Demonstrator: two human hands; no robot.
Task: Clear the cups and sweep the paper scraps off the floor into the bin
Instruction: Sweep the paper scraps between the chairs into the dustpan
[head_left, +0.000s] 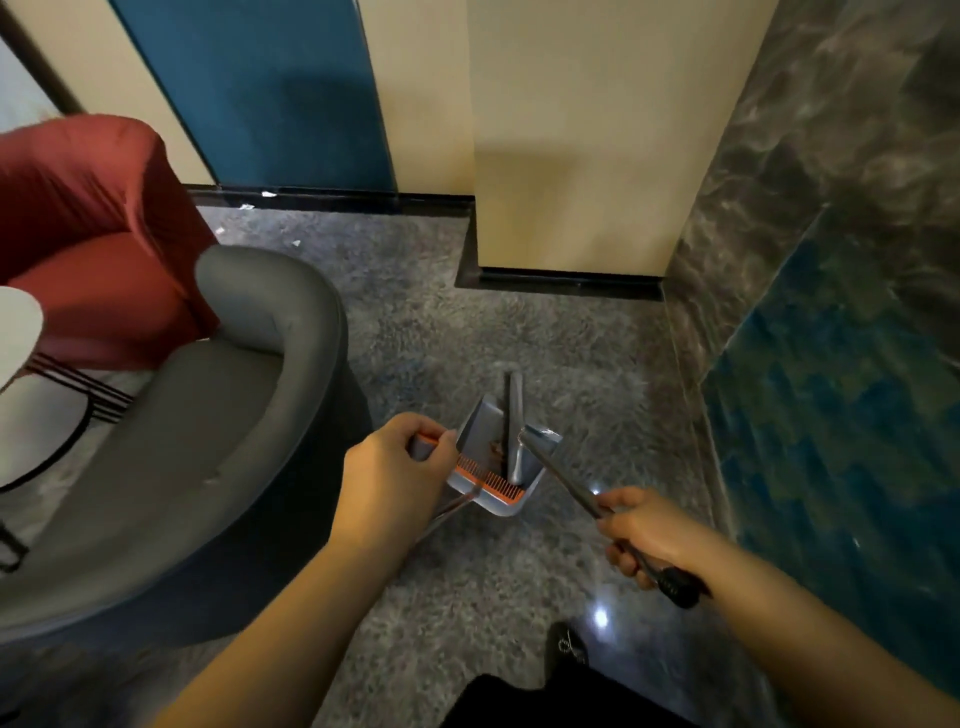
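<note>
Right now your left hand (400, 470) grips the orange-edged top of the grey dustpan (493, 467), which stands on the speckled floor (467, 322) beside the grey armchair (208, 415). Your right hand (644, 535) is curled round the broom handle (571, 480), the broom head (514, 415) resting inside the pan. Small white paper scraps (247, 207) lie far off by the skirting, behind the red armchair (88, 218).
</note>
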